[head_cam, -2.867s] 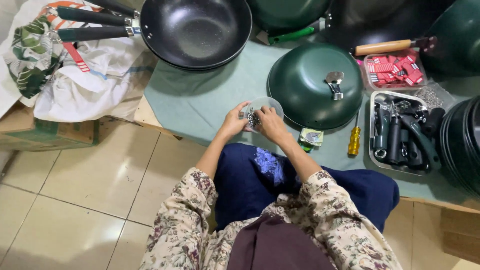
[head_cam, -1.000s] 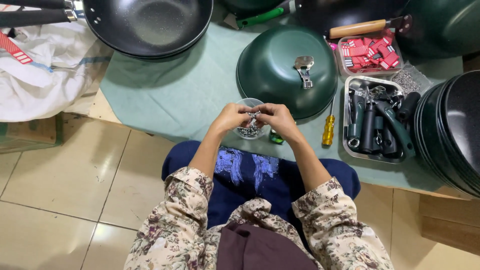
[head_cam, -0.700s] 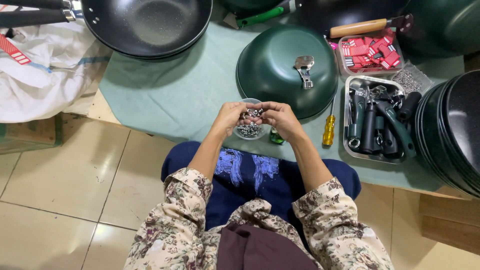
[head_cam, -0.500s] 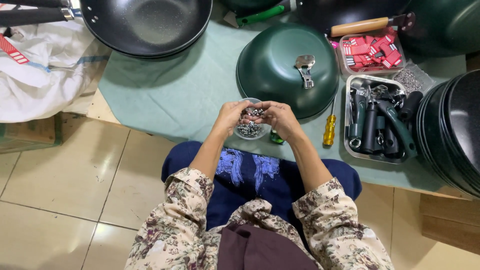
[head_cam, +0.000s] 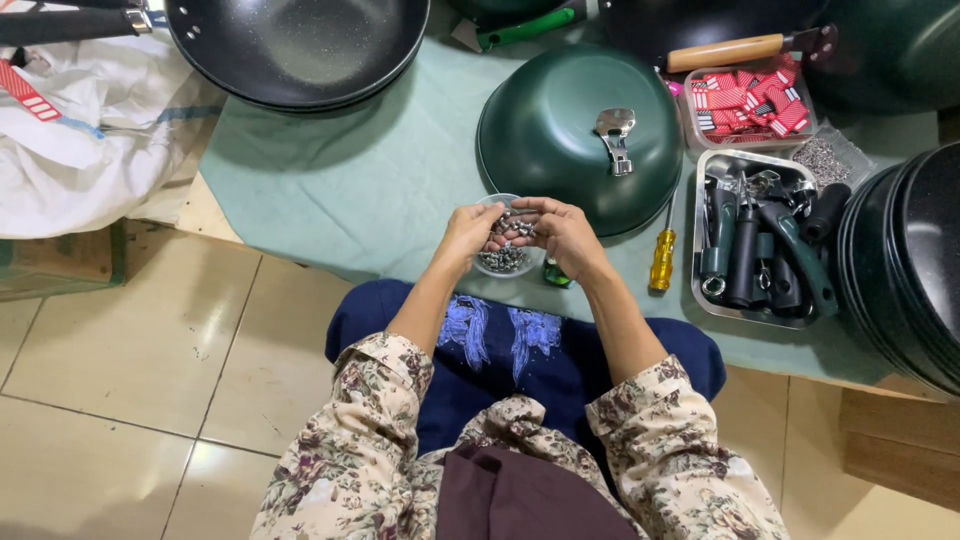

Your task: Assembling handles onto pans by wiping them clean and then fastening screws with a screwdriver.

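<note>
Holding their two hands close together over the green table cover (head_cam: 330, 190), the person picks at a little clump of small silver screws (head_cam: 512, 224). The left hand (head_cam: 465, 232) comes in from 8 o'clock and the right hand (head_cam: 565, 235) comes in from 4 o'clock, and their fingertips meet right above a small clear bowl (head_cam: 503, 262) with more screws in it. Fingers of both hands are curled in and pinching the screws between them, so neither hand is open. Both hands are about as near to the screws as each other, and the bowl sits just under them, a bit toward 6 o'clock. At 12 o'clock from the hands lies a big upside-down green pan (head_cam: 575, 130) with a silver bracket (head_cam: 615, 135) on it. At 3 o'clock lies a yellow screwdriver (head_cam: 662, 258), pointing up and down, and past it a metal tray (head_cam: 720, 315) full of dark handles (head_cam: 745, 255).
</note>
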